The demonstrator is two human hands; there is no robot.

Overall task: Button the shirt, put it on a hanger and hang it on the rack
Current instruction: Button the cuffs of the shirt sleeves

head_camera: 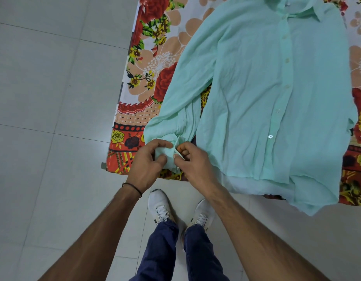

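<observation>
A mint-green shirt (256,94) lies flat, front up, on a bed with a floral sheet (155,63). Its collar points away from me and a row of buttons runs down the placket at the right. The left sleeve runs down toward me and ends in a cuff (171,154) at the bed's near corner. My left hand (149,161) pinches the cuff from the left. My right hand (192,159) pinches the same cuff from the right, fingertips almost touching the left hand's. No hanger or rack is in view.
The bed's corner (106,165) sits just ahead of my white shoes (161,205). Pale floor tiles (44,98) spread out to the left and behind. The shirt's hem (309,203) hangs over the near edge of the bed at the right.
</observation>
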